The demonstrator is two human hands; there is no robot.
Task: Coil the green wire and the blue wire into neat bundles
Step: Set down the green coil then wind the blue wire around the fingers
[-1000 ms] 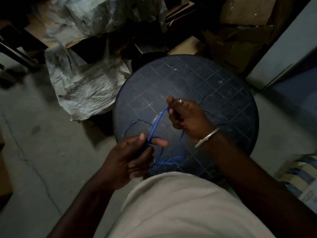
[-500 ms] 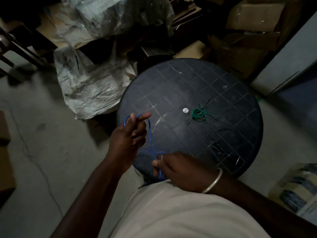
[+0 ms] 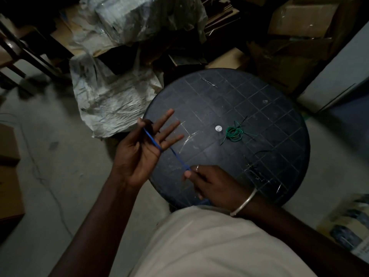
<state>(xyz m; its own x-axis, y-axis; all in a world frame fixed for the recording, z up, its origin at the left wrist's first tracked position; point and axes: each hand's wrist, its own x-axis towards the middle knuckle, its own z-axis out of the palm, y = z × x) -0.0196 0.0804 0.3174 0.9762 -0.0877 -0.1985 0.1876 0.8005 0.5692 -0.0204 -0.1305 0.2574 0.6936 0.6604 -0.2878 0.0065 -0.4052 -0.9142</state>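
The blue wire (image 3: 175,155) runs taut between my two hands above the near left part of the round black table (image 3: 269,100). My left hand (image 3: 143,148) has its fingers spread straight; the wire crosses its palm and the thumb holds it at the top. My right hand (image 3: 211,184), with a ring and a metal bangle, pinches the wire's lower end near the table's front edge. The green wire (image 3: 233,133) lies coiled in a small bundle at the table's middle, loose ends sticking out, apart from both hands.
A small silver coin (image 3: 218,128) lies just left of the green bundle. Crumpled plastic sheeting (image 3: 111,100) and cardboard boxes (image 3: 299,23) crowd the floor behind the table. A pale panel (image 3: 339,76) leans at right. A thin cable (image 3: 42,176) trails over the concrete floor at left.
My left hand opened its fingers and the blue wire now lies straight and taut across its palm. My right hand stayed low at the table's near edge, still pinching the wire.
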